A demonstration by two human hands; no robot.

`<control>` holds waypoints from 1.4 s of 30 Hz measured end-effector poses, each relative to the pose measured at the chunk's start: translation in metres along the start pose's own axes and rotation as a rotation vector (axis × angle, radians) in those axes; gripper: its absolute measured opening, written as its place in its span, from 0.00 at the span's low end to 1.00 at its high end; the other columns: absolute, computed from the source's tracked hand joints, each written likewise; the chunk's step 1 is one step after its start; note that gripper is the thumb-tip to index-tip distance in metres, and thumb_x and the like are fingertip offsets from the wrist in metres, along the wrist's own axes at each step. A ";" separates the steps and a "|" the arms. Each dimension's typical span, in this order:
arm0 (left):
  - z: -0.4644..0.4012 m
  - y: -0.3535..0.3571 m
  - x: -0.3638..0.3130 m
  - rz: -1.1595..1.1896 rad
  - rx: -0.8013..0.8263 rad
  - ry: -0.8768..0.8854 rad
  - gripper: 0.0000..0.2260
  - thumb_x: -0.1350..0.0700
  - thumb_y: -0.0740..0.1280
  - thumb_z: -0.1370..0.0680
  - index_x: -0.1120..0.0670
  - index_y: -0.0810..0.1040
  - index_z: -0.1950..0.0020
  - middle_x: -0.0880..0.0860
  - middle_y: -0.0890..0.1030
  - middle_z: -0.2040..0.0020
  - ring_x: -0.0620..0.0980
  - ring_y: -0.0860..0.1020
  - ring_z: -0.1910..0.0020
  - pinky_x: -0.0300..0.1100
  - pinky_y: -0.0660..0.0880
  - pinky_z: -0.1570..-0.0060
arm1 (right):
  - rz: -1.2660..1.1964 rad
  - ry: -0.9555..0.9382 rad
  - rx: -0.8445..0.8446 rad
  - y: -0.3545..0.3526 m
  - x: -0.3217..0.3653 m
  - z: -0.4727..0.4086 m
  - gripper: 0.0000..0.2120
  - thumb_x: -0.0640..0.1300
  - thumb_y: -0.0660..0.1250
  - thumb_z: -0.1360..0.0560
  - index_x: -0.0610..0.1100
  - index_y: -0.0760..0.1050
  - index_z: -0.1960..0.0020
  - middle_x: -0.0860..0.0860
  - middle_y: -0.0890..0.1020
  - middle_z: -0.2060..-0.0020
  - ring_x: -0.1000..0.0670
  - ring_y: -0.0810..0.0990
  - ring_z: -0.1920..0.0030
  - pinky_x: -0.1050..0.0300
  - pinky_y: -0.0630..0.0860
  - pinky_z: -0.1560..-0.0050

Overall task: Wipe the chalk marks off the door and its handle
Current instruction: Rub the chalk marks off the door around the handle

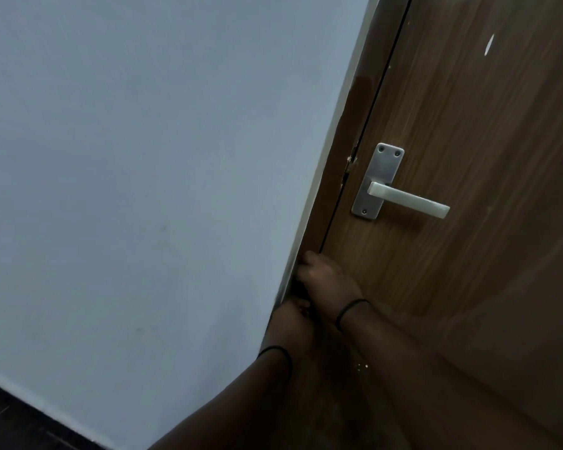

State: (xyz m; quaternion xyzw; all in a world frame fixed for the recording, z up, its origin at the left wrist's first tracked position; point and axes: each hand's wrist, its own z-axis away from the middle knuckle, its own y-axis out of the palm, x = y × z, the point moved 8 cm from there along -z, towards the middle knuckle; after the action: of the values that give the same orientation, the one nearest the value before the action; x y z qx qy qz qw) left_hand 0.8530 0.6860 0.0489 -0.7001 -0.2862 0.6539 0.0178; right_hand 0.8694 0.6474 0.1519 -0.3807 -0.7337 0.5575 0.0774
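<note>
While both hands meet low at the edge of the door [468, 287], beside the frame [335, 177], the handle [410, 201] sits well above them, untouched. A white chalk mark [489, 44] shows high on the wood, so wiping there seems not yet done. The right hand [325, 280] lies over the left hand [293, 316], fingers curled into the shadow by the wall [143, 157]; whether they pinch a cloth I cannot tell.

No writing, label, brand or number can be read anywhere here, neither on the door [468, 157] nor on the metal handle [407, 199] plate.
</note>
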 end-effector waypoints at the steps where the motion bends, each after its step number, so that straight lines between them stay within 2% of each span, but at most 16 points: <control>1: 0.000 0.002 -0.001 -0.021 0.008 -0.004 0.08 0.55 0.60 0.21 0.52 0.79 0.49 0.53 0.82 0.50 0.53 0.81 0.52 0.46 0.78 0.50 | 0.009 -0.012 0.031 0.004 -0.002 0.007 0.05 0.37 0.65 0.26 0.41 0.79 0.53 0.45 0.75 0.52 0.44 0.75 0.51 0.53 0.71 0.56; 3: 0.000 0.000 -0.006 -0.031 0.010 -0.005 0.07 0.56 0.60 0.22 0.51 0.78 0.51 0.52 0.82 0.51 0.53 0.81 0.52 0.47 0.78 0.50 | -0.003 -0.007 -0.015 -0.006 -0.010 0.016 0.03 0.35 0.66 0.26 0.40 0.79 0.54 0.44 0.76 0.53 0.44 0.75 0.55 0.53 0.70 0.60; 7: -0.001 -0.012 -0.027 0.036 -0.054 0.027 0.07 0.58 0.62 0.23 0.49 0.77 0.49 0.48 0.81 0.50 0.45 0.75 0.54 0.38 0.70 0.53 | -0.081 0.093 -0.204 -0.053 -0.037 0.022 0.03 0.31 0.68 0.29 0.37 0.78 0.57 0.41 0.76 0.56 0.41 0.76 0.61 0.51 0.73 0.65; 11: 0.004 -0.021 -0.055 -0.032 -0.097 0.061 0.09 0.58 0.60 0.20 0.54 0.77 0.43 0.52 0.81 0.45 0.48 0.77 0.51 0.39 0.71 0.53 | 0.012 0.008 -0.002 -0.041 -0.015 0.006 0.03 0.36 0.66 0.26 0.40 0.77 0.53 0.43 0.74 0.50 0.43 0.75 0.53 0.55 0.65 0.60; 13: 0.007 -0.022 -0.065 -0.097 -0.099 0.062 0.11 0.58 0.58 0.18 0.57 0.77 0.40 0.55 0.80 0.42 0.50 0.79 0.44 0.40 0.72 0.47 | 0.029 -0.008 0.095 -0.031 -0.002 -0.004 0.05 0.36 0.65 0.26 0.40 0.77 0.51 0.43 0.73 0.48 0.42 0.75 0.49 0.54 0.67 0.57; 14: 0.009 -0.024 -0.069 -0.102 -0.109 0.061 0.12 0.58 0.58 0.18 0.57 0.77 0.39 0.55 0.80 0.41 0.51 0.79 0.42 0.41 0.72 0.45 | 0.034 0.009 0.085 -0.036 -0.001 -0.009 0.06 0.35 0.64 0.26 0.39 0.77 0.50 0.43 0.74 0.48 0.42 0.75 0.48 0.53 0.68 0.56; 19: 0.015 -0.040 -0.093 0.098 -0.214 0.185 0.14 0.64 0.64 0.23 0.57 0.76 0.38 0.57 0.80 0.42 0.56 0.78 0.42 0.47 0.75 0.42 | 0.112 0.117 -0.122 -0.108 -0.013 -0.041 0.09 0.32 0.63 0.25 0.39 0.79 0.49 0.43 0.77 0.50 0.41 0.79 0.49 0.49 0.79 0.52; 22: 0.018 -0.045 -0.114 0.204 -0.213 0.266 0.17 0.55 0.62 0.19 0.56 0.72 0.30 0.56 0.76 0.33 0.53 0.74 0.34 0.49 0.69 0.32 | 0.093 0.211 -0.193 -0.154 -0.022 -0.057 0.10 0.31 0.62 0.25 0.40 0.79 0.51 0.43 0.78 0.51 0.42 0.80 0.50 0.49 0.77 0.54; 24: 0.022 -0.054 -0.134 0.226 -0.218 0.355 0.22 0.47 0.57 0.20 0.53 0.70 0.28 0.53 0.75 0.31 0.50 0.72 0.31 0.49 0.68 0.30 | 0.095 0.282 -0.266 -0.185 -0.034 -0.065 0.10 0.30 0.60 0.24 0.39 0.79 0.52 0.42 0.78 0.51 0.40 0.80 0.50 0.48 0.76 0.55; 26: 0.021 -0.061 -0.151 0.164 -0.209 0.443 0.24 0.49 0.54 0.21 0.52 0.67 0.25 0.51 0.71 0.27 0.48 0.69 0.28 0.46 0.64 0.27 | 0.088 0.298 -0.321 -0.213 -0.048 -0.075 0.11 0.29 0.58 0.24 0.36 0.78 0.51 0.41 0.77 0.50 0.39 0.80 0.50 0.48 0.77 0.54; 28: 0.015 -0.068 -0.165 -0.001 -0.227 0.527 0.25 0.58 0.56 0.20 0.52 0.62 0.22 0.50 0.64 0.23 0.48 0.62 0.24 0.40 0.58 0.26 | 0.078 0.267 -0.373 -0.241 -0.064 -0.085 0.11 0.28 0.58 0.24 0.36 0.78 0.50 0.41 0.77 0.50 0.41 0.79 0.51 0.49 0.78 0.53; 30: 0.008 -0.073 -0.173 -0.085 -0.242 0.575 0.27 0.63 0.57 0.20 0.53 0.59 0.21 0.50 0.60 0.21 0.47 0.59 0.22 0.40 0.57 0.24 | 0.092 0.231 -0.470 -0.275 -0.081 -0.094 0.11 0.28 0.60 0.24 0.37 0.79 0.50 0.41 0.77 0.50 0.42 0.78 0.51 0.49 0.78 0.51; 33: -0.003 -0.075 -0.180 -0.110 -0.232 0.599 0.29 0.62 0.58 0.20 0.51 0.56 0.20 0.48 0.57 0.20 0.46 0.55 0.21 0.46 0.59 0.23 | 0.033 0.296 -0.632 -0.316 -0.108 -0.109 0.11 0.28 0.60 0.24 0.35 0.81 0.51 0.39 0.78 0.49 0.40 0.78 0.50 0.53 0.74 0.53; 36: -0.015 -0.074 -0.178 -0.128 -0.266 0.590 0.30 0.61 0.60 0.20 0.51 0.55 0.20 0.48 0.56 0.20 0.46 0.54 0.21 0.44 0.57 0.23 | -0.062 0.380 -0.802 -0.320 -0.118 -0.110 0.14 0.27 0.58 0.25 0.34 0.81 0.50 0.37 0.80 0.48 0.40 0.79 0.49 0.57 0.70 0.55; 39: -0.016 -0.070 -0.176 -0.146 -0.281 0.619 0.31 0.62 0.60 0.22 0.52 0.55 0.20 0.49 0.55 0.20 0.47 0.53 0.21 0.43 0.58 0.24 | -0.063 0.246 -0.711 -0.281 -0.100 -0.104 0.14 0.24 0.59 0.28 0.33 0.81 0.53 0.37 0.79 0.50 0.39 0.78 0.50 0.55 0.72 0.54; 42: -0.014 -0.068 -0.173 -0.146 -0.269 0.631 0.32 0.61 0.60 0.22 0.52 0.52 0.20 0.48 0.51 0.19 0.45 0.50 0.21 0.42 0.57 0.24 | 0.015 0.100 -0.514 -0.255 -0.086 -0.098 0.10 0.28 0.65 0.27 0.36 0.83 0.52 0.40 0.78 0.52 0.41 0.77 0.52 0.57 0.68 0.59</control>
State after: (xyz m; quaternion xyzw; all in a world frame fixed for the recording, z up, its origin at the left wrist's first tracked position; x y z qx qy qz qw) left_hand 0.8432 0.6748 0.2345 -0.8415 -0.3997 0.3585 0.0598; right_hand 0.8620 0.6437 0.4377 -0.4203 -0.8437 0.3338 0.0103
